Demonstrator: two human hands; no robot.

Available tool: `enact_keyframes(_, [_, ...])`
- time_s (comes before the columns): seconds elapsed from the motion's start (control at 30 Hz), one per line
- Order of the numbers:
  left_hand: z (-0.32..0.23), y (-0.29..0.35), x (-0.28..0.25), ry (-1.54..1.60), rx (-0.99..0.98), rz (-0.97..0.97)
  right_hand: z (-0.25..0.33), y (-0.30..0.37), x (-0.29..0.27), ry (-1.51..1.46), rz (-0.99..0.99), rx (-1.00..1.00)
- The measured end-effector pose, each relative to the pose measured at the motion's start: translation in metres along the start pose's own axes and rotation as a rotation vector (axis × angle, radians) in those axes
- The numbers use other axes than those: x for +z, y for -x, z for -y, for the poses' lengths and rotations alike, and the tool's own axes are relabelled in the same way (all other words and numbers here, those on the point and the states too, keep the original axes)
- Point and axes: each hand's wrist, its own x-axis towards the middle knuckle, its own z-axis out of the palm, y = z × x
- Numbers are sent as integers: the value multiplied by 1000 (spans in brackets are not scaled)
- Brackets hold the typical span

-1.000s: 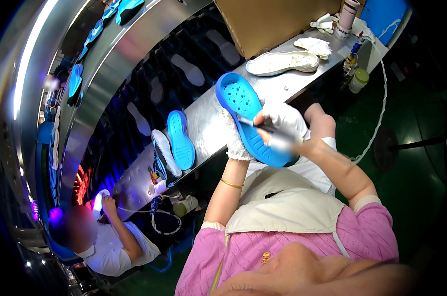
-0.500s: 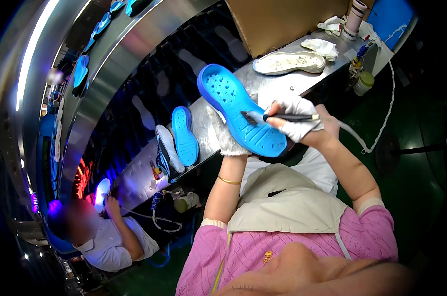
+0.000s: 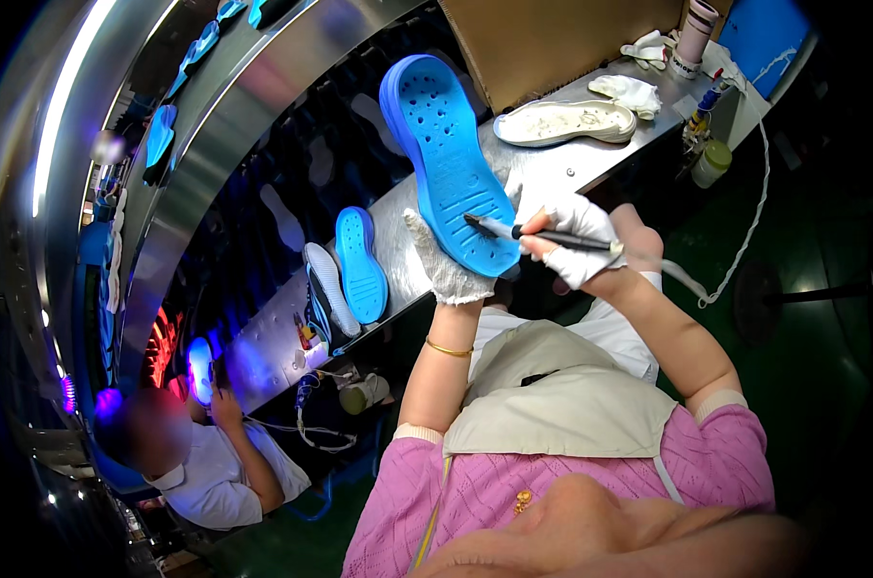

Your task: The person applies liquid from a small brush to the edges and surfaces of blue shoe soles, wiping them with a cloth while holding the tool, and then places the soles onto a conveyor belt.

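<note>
A blue shoe sole (image 3: 453, 173) with holes at its far end and ridges nearer me is held up by my left hand (image 3: 446, 265), which wears a whitish knit glove. The sole hides most of the left fingers. In my gloved right hand (image 3: 573, 241), bare fingertips pinch a black-handled brush (image 3: 563, 237). Its dark tip touches or hovers just over the ridged part of the sole. A white hose trails from the brush's rear end. On the metal bench (image 3: 407, 250), left of my left hand, lie another blue sole (image 3: 361, 265) and a white-and-dark shoe piece (image 3: 330, 289).
A cream shoe piece (image 3: 564, 123), white gloves (image 3: 627, 93) and a pink cup (image 3: 696, 34) stand along the bench's far right. Behind them rises a cardboard box (image 3: 561, 39). A conveyor (image 3: 350, 125) carries soles on the left. A co-worker (image 3: 220, 462) sits at lower left.
My left hand has swung the blue sole's far end away from me and more upright. The brush has shifted slightly nearer the sole's near end. The co-worker's lit sole has tilted.
</note>
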Motion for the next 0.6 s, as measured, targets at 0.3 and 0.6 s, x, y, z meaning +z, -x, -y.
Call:
enact_keyframes(0.3, [-10,-7,23,-120,22,109,-8,-1,-6,-273,41,125])
enact_keyframes(0.6, [-25,-23,31,-282,0,-52,-3,-10,-14,-184,204,159])
